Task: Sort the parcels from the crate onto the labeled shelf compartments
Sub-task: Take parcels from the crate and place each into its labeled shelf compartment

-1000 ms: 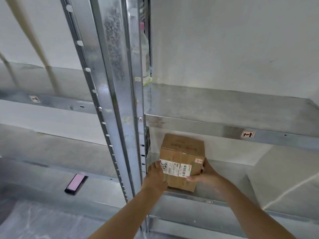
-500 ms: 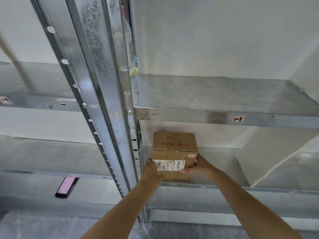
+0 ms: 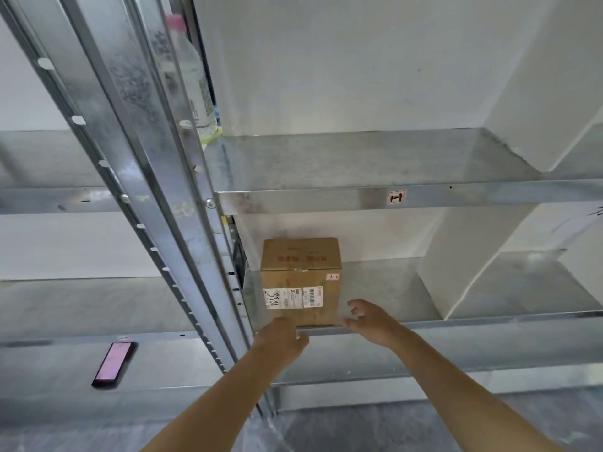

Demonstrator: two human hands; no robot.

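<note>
A small brown cardboard parcel (image 3: 301, 278) with white shipping labels and a small pink tag stands on the metal shelf (image 3: 385, 288), at its left end beside the upright post. My left hand (image 3: 280, 336) hovers just below the parcel's front left corner, fingers loose, holding nothing. My right hand (image 3: 368, 321) is off the parcel's right side, fingers spread, a small gap between them and the box. A pink label (image 3: 396, 197) marks the edge of the shelf above.
A galvanised upright post (image 3: 163, 190) splits the rack into left and right bays. A phone with a pink screen (image 3: 114, 363) lies on the lower left shelf. A clear bottle (image 3: 192, 76) stands on the upper shelf. A white pillar (image 3: 489, 223) crosses the right bay.
Both hands have let go of the parcel and drawn back toward me; the parcel now rests on the shelf. The view has shifted slightly.
</note>
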